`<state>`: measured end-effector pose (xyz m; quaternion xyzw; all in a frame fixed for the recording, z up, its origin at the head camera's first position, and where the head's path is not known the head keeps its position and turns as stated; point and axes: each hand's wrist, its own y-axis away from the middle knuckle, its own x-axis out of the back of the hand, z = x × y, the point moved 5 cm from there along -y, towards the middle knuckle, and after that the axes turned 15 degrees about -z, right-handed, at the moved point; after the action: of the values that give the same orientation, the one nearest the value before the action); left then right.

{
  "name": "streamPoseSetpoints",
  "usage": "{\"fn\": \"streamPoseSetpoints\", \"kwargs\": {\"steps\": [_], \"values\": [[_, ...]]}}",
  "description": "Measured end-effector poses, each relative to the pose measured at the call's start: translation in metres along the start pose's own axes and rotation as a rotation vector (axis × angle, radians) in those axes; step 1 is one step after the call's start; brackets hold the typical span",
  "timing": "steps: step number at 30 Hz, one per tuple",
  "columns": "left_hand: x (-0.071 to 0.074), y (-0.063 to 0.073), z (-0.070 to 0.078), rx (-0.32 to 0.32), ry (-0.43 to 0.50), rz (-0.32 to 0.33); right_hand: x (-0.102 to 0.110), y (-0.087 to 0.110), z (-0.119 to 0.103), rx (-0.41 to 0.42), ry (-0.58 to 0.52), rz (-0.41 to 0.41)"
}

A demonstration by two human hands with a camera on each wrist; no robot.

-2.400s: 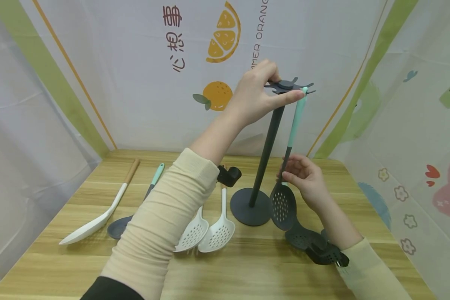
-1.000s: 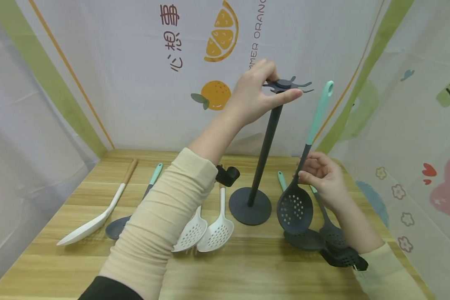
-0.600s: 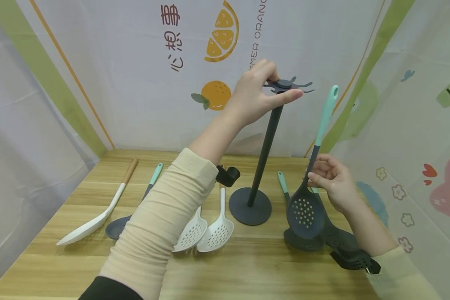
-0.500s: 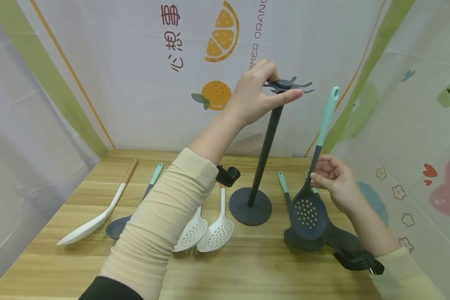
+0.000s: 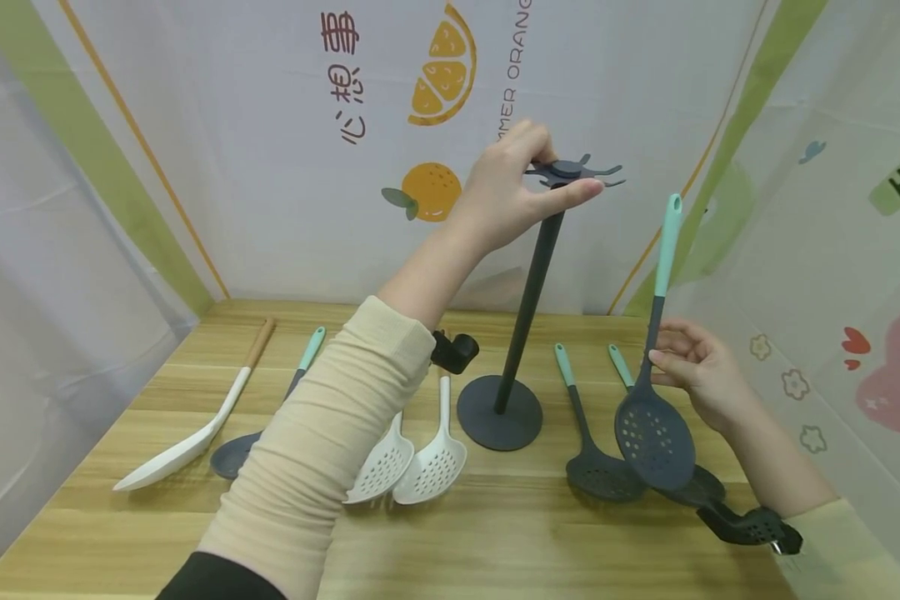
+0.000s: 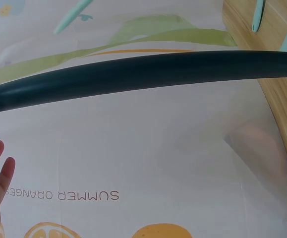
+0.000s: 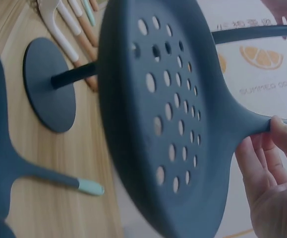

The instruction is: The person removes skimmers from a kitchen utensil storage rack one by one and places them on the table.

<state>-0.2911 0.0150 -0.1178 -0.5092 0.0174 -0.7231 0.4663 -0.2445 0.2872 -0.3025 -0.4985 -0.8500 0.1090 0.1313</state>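
Observation:
In the head view my left hand [image 5: 513, 187] grips the hooked top of a dark utensil stand [image 5: 531, 317], thumb in front and fingers behind; in the left wrist view its fingertips touch one hook. My right hand [image 5: 697, 371] pinches the dark neck of a perforated skimmer [image 5: 654, 437], right of the stand. Its mint handle points up, and the skimmer's round head hangs above the table. Below lies a dark slotted turner [image 5: 603, 477] with a mint handle. Another dark mint-handled utensil [image 5: 705, 485] is partly hidden behind the skimmer.
On the left lie a white utensil [image 5: 187, 454] with a wooden handle and a dark mint-handled utensil [image 5: 232, 454], partly covered by the left sleeve [image 5: 330, 450]. Two white perforated utensils, one a skimmer [image 5: 435, 471], lie near the stand's base. White curtains enclose the wooden table [image 5: 495, 533].
The skimmer's handle end has come away from the stand's hooks. My right hand has carried the skimmer right and lower, uncovering the turner. The left hand stays on the stand.

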Motion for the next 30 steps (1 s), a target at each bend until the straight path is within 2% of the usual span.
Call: {"fn": "streamPoseSetpoints", "kwargs": {"steps": [10, 23, 30], "values": [[-0.001, 0.001, 0.0, -0.01, 0.004, 0.006, 0.023, 0.01, 0.011, -0.165, 0.103, -0.003], [-0.001, -0.001, 0.0, -0.007, 0.022, 0.009, 0.07, 0.034, 0.024, -0.291, 0.22, 0.004], [-0.001, -0.001, -0.001, -0.011, 0.026, 0.007, 0.094, 0.046, 0.032, -0.386, 0.351, 0.004]]}}
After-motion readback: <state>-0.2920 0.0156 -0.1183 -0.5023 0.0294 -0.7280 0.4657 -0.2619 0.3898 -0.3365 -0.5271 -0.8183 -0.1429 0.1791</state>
